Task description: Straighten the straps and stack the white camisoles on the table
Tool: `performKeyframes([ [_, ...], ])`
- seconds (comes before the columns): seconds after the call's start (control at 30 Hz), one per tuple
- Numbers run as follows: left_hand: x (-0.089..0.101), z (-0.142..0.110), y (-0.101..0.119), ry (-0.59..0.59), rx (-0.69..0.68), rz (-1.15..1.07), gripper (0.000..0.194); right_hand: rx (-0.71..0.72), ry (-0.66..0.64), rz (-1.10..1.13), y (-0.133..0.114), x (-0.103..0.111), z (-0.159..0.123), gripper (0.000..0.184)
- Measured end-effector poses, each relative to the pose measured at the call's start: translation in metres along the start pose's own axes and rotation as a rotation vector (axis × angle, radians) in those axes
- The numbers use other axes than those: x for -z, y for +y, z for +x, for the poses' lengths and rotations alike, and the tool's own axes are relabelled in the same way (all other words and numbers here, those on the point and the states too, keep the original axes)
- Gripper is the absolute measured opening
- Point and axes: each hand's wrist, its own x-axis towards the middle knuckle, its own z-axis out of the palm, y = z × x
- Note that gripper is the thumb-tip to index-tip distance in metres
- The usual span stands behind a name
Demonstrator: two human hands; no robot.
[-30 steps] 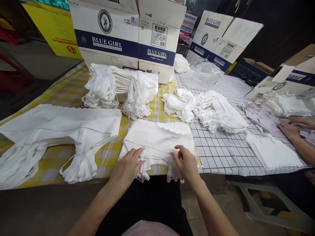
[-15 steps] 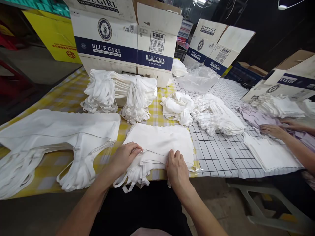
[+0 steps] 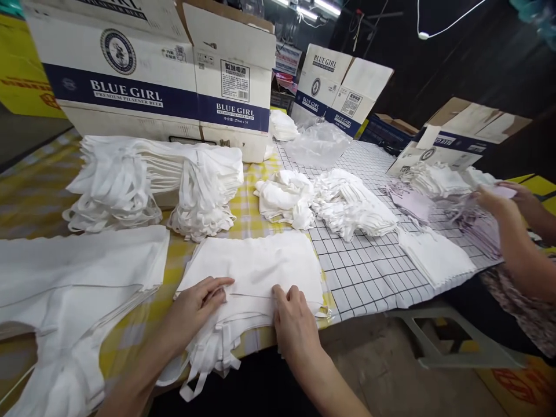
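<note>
In front of me lies a stack of white strappy tops [image 3: 260,260], straps toward me and partly hanging over the table edge. My left hand [image 3: 202,307] is at the left side of the top layer, thumb and index finger closed on the cloth near its lower hem. At the right part of the same hem, my right hand [image 3: 297,327] has bent fingers pressed on the cloth, gripping its edge; the thumb is mostly hidden. To the left, a larger stack of white tops [image 3: 91,260] lies spread with its straps toward me.
Behind stands a pile of strapped white garments [image 3: 195,168] before a large beer carton [image 3: 165,63]. White bundles [image 3: 360,202] lie on the grid-patterned cloth [image 3: 356,272]. At right, a co-worker's hands [image 3: 499,202] handle lilac pieces near a white stack [image 3: 434,255]. A stool [image 3: 460,341] stands below.
My view has turned to the right and come closer. Both my hands stay at the top's hem; my left index finger is stretched further. The co-worker's hands have lifted a lilac piece.
</note>
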Motion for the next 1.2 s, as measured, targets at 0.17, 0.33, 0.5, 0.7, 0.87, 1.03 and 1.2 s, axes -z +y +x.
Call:
performKeyframes([
  [0.17,0.006,0.000,0.000,-0.066,-0.070,0.035,0.033,0.006,0.019,-0.052,-0.004,-0.011,0.000,0.045],
  [0.33,0.006,0.004,-0.003,-0.013,0.014,-0.046,0.029,-0.003,-0.003,0.155,0.004,-0.004,0.000,0.037],
  [0.5,0.006,0.010,-0.003,0.009,0.136,-0.138,0.033,-0.059,-0.126,0.713,0.033,0.013,0.009,0.030],
  [0.7,0.003,0.028,-0.003,-0.008,0.128,-0.152,0.027,0.048,-0.117,0.754,0.054,0.026,0.037,0.021],
  [0.87,0.002,0.042,-0.001,0.052,0.148,-0.081,0.022,0.179,-0.161,0.667,0.058,0.024,0.060,0.016],
  [1.03,0.003,0.045,0.004,0.062,0.167,-0.034,0.022,0.174,-0.261,0.825,0.063,0.024,0.068,0.025],
  [1.2,0.004,0.043,0.007,0.067,0.178,-0.002,0.021,-0.029,-0.447,1.028,0.071,0.019,0.067,0.036],
])
